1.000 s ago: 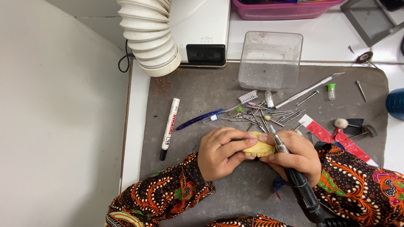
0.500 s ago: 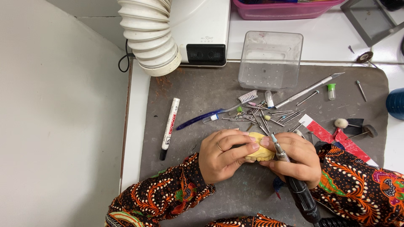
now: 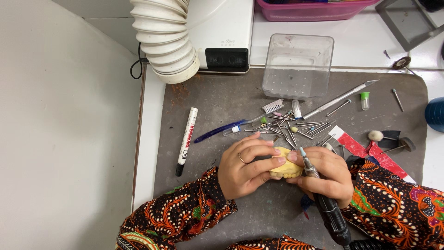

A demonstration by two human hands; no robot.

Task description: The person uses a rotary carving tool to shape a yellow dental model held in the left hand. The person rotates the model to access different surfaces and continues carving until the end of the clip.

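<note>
While left hand (image 3: pixel 245 169) clamps yellow tooth cast (image 3: pixel 286 169) steady on grey mat (image 3: pixel 222 102), right hand (image 3: pixel 323 178) grips rotary tool (image 3: pixel 323 199) pen-style, tip angled up past cast. Loose burs (image 3: pixel 296 129) lie just behind cast, within reach; marker (image 3: pixel 186 141) left of cast.

I saw dental lab bench: extraction hose (image 3: pixel 163 41), scattered burs (image 3: pixel 296 127) on grey mat (image 3: pixel 222 102), rotary handpiece (image 3: pixel 321 196), yellow tooth cast (image 3: pixel 286 169).

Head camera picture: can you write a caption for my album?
Left hand steadies a yellow tooth model while right hand grips a rotary handpiece.
</note>
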